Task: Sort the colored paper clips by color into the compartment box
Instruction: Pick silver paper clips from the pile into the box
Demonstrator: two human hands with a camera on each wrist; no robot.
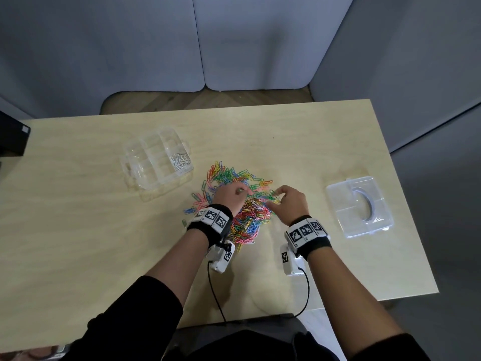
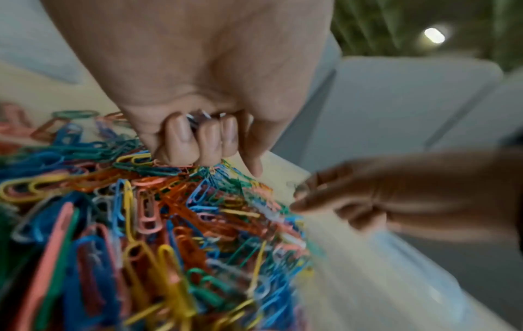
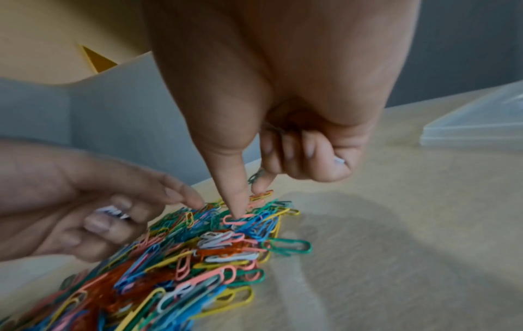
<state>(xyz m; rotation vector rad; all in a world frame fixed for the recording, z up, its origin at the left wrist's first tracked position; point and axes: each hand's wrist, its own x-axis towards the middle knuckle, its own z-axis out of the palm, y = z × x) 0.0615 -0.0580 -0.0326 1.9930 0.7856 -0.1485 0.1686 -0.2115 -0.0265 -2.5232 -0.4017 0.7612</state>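
Head view. Nearest us, two forearms in black sleeves (image 1: 135,308) with tagged black wristbands (image 1: 210,220) and small white wrist cameras (image 1: 221,257). Beyond them, our left hand (image 1: 230,195) and right hand (image 1: 291,200) sit over the heap of mixed-colour wire paper clips (image 1: 242,204) at the middle of the pale wooden table (image 1: 78,230). Far left of the heap stands the clear plastic compartment box (image 1: 156,158); its right near compartment holds white paper clips (image 1: 180,160), and the other cells look empty. Well apart on the right lies a clear plastic lid with a curved grey handle (image 1: 360,205).

Left wrist view. Our left hand (image 2: 198,89) has three fingers (image 2: 181,132) curled into the palm around a few white clips (image 2: 198,116); the index finger points down just above the heap (image 2: 141,224). The right hand (image 2: 396,197) is blurred at the far right.

Right wrist view. Our right hand (image 3: 283,100) curls its outer fingers over white clips (image 3: 339,160), while thumb and index reach narrowly into the heap (image 3: 212,246).

Handling, as we judge it: the clips are light, stiff, smooth-coated and prone to interlock. We would pinch one loop end and lift slowly to shed hangers-on.
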